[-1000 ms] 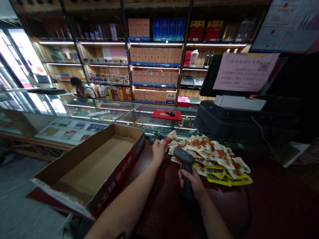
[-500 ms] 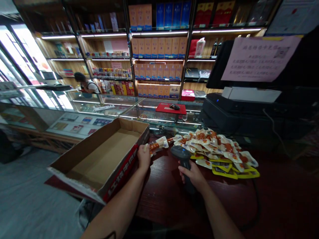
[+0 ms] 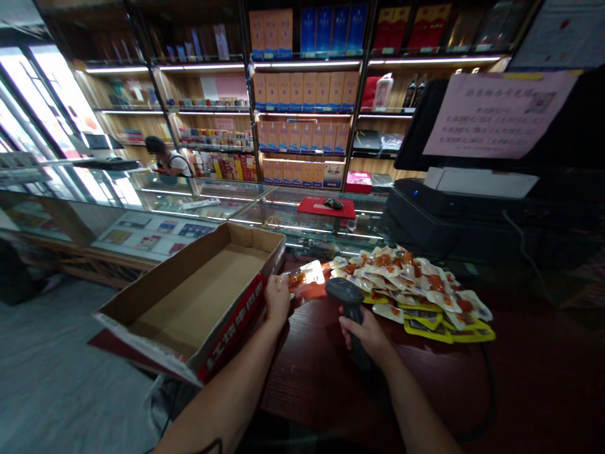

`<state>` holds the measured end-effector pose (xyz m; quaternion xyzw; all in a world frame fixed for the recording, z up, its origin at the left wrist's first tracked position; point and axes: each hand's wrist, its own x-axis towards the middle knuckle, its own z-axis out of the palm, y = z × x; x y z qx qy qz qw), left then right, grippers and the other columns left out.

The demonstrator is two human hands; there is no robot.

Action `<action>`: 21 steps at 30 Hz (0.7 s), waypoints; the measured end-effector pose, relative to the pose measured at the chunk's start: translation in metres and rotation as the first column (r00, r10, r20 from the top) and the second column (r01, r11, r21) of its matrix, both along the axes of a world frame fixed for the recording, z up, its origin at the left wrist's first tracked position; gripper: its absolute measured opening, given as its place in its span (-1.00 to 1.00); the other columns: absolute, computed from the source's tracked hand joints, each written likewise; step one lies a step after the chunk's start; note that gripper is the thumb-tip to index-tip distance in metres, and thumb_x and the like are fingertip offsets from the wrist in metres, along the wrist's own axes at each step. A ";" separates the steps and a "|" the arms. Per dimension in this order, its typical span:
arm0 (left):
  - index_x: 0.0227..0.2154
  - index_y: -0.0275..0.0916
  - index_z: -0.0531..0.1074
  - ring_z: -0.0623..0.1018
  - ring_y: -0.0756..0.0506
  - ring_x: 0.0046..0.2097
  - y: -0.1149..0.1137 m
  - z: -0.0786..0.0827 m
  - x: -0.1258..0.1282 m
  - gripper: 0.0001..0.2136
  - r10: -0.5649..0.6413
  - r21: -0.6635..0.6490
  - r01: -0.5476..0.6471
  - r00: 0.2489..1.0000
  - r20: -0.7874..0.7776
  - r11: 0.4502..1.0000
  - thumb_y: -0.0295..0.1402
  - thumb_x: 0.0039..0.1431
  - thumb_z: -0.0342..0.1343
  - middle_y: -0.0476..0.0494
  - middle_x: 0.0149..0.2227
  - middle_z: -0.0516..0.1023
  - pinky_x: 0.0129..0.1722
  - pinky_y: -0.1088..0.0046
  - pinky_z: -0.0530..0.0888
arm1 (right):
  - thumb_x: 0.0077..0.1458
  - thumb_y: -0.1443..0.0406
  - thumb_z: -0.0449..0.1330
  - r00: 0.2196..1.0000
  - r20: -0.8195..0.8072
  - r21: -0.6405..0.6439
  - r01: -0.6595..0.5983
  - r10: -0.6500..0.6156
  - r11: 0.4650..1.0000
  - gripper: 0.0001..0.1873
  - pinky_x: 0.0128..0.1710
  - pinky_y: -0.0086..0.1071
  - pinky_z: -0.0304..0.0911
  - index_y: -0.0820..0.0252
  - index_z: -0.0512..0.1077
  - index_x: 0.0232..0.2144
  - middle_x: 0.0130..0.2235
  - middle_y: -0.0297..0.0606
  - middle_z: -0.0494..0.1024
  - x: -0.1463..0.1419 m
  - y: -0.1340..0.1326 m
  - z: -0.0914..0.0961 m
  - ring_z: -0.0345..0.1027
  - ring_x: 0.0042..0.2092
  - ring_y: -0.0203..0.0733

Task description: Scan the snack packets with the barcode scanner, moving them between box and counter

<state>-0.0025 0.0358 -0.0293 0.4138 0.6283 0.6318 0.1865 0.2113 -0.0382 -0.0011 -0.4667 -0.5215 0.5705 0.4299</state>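
One packet (image 3: 308,275), pinched by my left grip (image 3: 277,299), extends rightward from it. One scanner (image 3: 344,291), handle wrapped by my right grip (image 3: 367,332). One box (image 3: 236,325) left of both.

Facing us, a tall wall of light wooden shelving with black uprights (image 3: 308,116) spans most of the background, lit by thin white light strips (image 3: 307,64) along its shelves. Before it we see a long glass-topped display counter (image 3: 248,203), its surface streaked with reflections. At far left, daylight glares through a tall window with dark slanting frames (image 3: 50,91). Below lies a smooth grey floor (image 3: 42,353); nearest us is a glossy, dark reddish-brown wooden tabletop (image 3: 312,372), dim towards the right.
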 end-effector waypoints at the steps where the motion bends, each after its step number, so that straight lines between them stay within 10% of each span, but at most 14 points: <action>1: -0.55 -0.23 0.27 0.37 -0.02 -0.50 0.000 0.001 0.000 -0.81 -0.005 -0.003 0.005 1.000 0.001 1.000 -0.22 0.01 0.03 0.03 -0.60 0.36 -0.48 0.50 0.28 | -0.16 0.10 0.26 1.000 0.002 -0.001 0.003 -0.003 1.000 -0.58 -0.71 -0.46 0.17 0.19 0.25 -0.30 -0.65 -0.52 0.36 0.000 0.000 0.000 0.21 -0.69 -0.35; 13: -0.52 -0.23 0.24 0.41 -0.01 -0.52 -0.014 0.012 0.011 -0.81 -0.119 0.052 0.112 0.983 0.140 0.992 -0.21 0.03 0.02 0.01 -0.56 0.37 -0.52 0.49 0.37 | -0.20 0.04 0.30 0.999 -0.013 -0.001 0.039 -0.039 0.999 -0.43 -0.71 -0.44 0.17 0.21 0.29 -0.19 -0.65 -0.50 0.36 -0.002 -0.003 0.000 0.21 -0.68 -0.32; 21: -0.37 -0.24 0.24 0.51 -0.05 -0.45 -0.049 0.115 -0.034 -0.84 -0.233 0.250 0.118 0.831 0.504 0.961 -0.33 0.00 0.07 -0.04 -0.43 0.45 -0.45 0.35 0.50 | -0.27 -0.03 0.31 0.998 0.045 0.059 -0.043 0.040 0.997 -0.56 -0.70 -0.41 0.20 0.16 0.27 -0.54 -0.66 -0.42 0.37 -0.012 -0.006 0.033 0.22 -0.67 -0.31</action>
